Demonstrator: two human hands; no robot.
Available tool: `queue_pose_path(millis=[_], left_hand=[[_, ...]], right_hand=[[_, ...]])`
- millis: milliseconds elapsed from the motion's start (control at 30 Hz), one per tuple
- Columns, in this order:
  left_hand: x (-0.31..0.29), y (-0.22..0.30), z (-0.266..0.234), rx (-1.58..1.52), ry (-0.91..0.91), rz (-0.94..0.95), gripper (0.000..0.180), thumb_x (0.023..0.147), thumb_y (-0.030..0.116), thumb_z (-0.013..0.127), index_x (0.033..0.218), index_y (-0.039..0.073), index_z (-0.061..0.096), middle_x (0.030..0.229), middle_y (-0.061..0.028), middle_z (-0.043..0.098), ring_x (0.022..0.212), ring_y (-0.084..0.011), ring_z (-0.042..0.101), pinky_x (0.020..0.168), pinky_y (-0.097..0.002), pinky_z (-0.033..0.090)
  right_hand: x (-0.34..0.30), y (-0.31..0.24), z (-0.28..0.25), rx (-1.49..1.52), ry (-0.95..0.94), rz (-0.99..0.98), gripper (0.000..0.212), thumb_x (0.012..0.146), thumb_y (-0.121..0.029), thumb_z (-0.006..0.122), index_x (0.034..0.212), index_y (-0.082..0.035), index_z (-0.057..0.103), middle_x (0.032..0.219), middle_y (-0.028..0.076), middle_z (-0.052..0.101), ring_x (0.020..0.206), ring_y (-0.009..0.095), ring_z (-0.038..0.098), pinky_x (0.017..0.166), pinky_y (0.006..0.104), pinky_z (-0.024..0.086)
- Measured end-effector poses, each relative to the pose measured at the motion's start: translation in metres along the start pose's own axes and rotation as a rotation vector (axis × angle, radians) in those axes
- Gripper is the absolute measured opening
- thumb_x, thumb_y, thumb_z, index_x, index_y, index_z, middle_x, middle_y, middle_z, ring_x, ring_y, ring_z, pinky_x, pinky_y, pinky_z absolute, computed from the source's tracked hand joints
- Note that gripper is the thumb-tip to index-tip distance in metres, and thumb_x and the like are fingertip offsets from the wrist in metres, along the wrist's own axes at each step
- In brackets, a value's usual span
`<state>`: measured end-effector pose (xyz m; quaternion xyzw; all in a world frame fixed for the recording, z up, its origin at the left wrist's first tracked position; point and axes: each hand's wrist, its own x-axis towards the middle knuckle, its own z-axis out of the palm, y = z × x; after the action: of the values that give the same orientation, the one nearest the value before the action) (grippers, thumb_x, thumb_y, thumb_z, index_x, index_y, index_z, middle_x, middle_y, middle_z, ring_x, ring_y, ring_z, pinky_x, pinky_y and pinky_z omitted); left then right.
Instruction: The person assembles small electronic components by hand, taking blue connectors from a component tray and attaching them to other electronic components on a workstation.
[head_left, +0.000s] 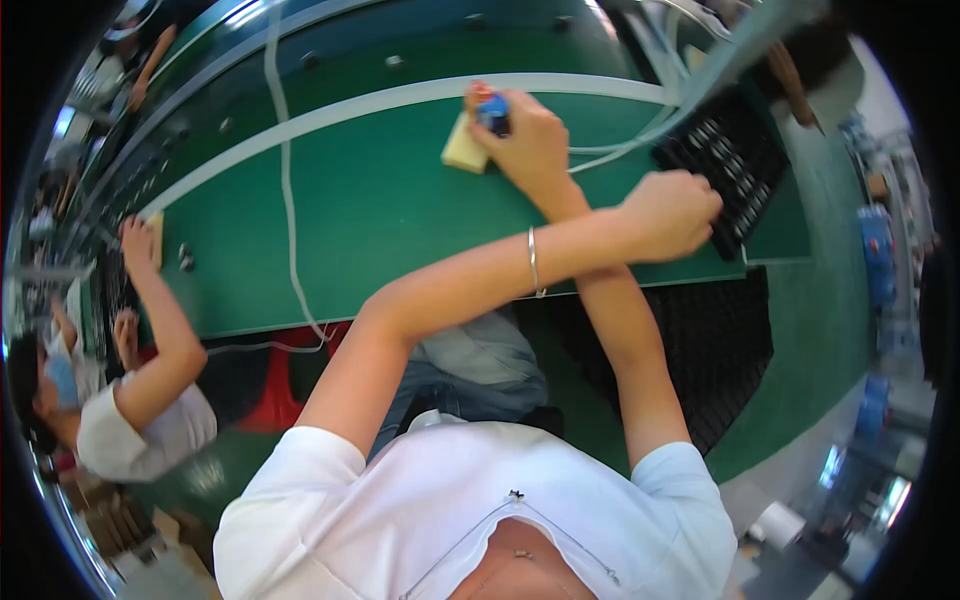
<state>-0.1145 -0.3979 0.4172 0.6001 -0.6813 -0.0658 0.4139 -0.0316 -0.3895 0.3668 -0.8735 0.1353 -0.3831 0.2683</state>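
My forearms cross, the left one with a silver bangle (533,262) lying over the right. At the right, my left hand (672,214) is closed at the near left edge of a black tray (740,225) holding rows of small parts; what its fingers hold, if anything, is hidden. Farther off, near the middle, my right hand (530,138) is wrapped round a small blue and orange object (491,108), its kind unclear. This object is at the upper end of a pale yellow block (463,150) on the green tabletop (370,210).
A white cable (287,190) crosses the table to the left. Pale cords (610,157) run behind my right wrist. A white rail (380,98) borders the far side, with a green belt (430,55) beyond. At the left, a co-worker (150,420) sits beside a red stool (275,395).
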Motion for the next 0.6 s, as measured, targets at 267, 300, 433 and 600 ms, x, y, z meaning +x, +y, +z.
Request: queue_pose_path(millis=[267, 300, 433, 600], left_hand=[[0.107, -0.035, 0.075, 0.316, -0.235, 0.063, 0.023, 0.079, 0.015, 0.068, 0.099, 0.005, 0.068, 0.105, -0.0156, 0.067, 0.095, -0.0330, 0.069, 0.078, -0.0431, 0.057], [0.111, -0.034, 0.086, 0.310, -0.236, 0.074, 0.023, 0.079, 0.015, 0.068, 0.099, 0.005, 0.068, 0.105, -0.0156, 0.067, 0.095, -0.0330, 0.069, 0.078, -0.0431, 0.057], [0.123, -0.041, 0.114, 0.380, -0.193, 0.174, 0.018, 0.079, 0.013, 0.068, 0.095, 0.007, 0.070, 0.104, -0.0153, 0.067, 0.097, -0.0319, 0.068, 0.079, -0.0419, 0.057], [0.142, -0.029, 0.132, 0.306, -0.212, 0.188, 0.014, 0.079, 0.014, 0.068, 0.091, 0.008, 0.072, 0.103, -0.0142, 0.067, 0.096, -0.0317, 0.068, 0.079, -0.0421, 0.057]], right_hand=[[0.004, -0.003, -0.005, 0.075, -0.029, 0.029, 0.034, 0.073, -0.030, 0.077, 0.097, -0.008, 0.067, 0.096, 0.014, 0.068, 0.083, 0.036, 0.067, 0.073, 0.0427, 0.054], [0.001, 0.000, -0.006, 0.094, -0.017, 0.022, 0.033, 0.074, -0.029, 0.077, 0.097, -0.008, 0.067, 0.095, 0.013, 0.068, 0.082, 0.036, 0.067, 0.072, 0.0425, 0.054], [0.001, -0.002, -0.010, 0.106, -0.010, 0.020, 0.033, 0.074, -0.029, 0.076, 0.095, -0.006, 0.066, 0.088, 0.011, 0.066, 0.079, 0.033, 0.067, 0.069, 0.0415, 0.054], [0.004, -0.001, -0.012, 0.084, -0.040, 0.019, 0.031, 0.074, -0.027, 0.075, 0.095, -0.007, 0.066, 0.088, 0.011, 0.066, 0.078, 0.033, 0.067, 0.069, 0.0420, 0.054]])
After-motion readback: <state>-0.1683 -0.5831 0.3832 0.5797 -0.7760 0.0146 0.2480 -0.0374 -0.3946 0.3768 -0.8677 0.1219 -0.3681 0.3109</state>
